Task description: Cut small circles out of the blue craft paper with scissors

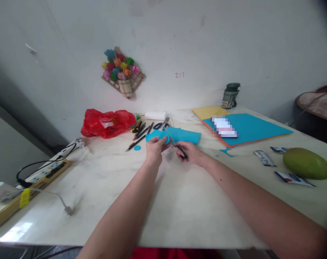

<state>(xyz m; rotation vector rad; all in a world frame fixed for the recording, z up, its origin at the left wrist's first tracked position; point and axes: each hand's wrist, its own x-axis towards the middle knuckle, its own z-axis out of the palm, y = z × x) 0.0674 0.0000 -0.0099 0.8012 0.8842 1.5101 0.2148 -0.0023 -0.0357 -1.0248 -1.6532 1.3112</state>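
Between the thumb and fingers of my left hand point(155, 145) is a piece of blue paper point(154, 133). My right hand point(189, 151) grips dark-handled scissors point(182, 151), whose blades point up and left against the edge of that paper. Whether the blades are parted I cannot make out. Just behind both hands lies a larger blue sheet point(189, 136). A small blue paper disc point(137, 148) rests on the table left of my left hand. Blue paper scraps point(226, 152) lie to the right of my right hand.
Pens and a cutter point(137, 131), a second pair of scissors point(159, 125) and a red plastic bag point(106, 124) lie behind left. Coloured sheets point(257, 126) with a phone point(225, 127), a bottle point(230, 95) and a green fruit point(306, 163) are right. A power strip point(44, 176) runs along the left.
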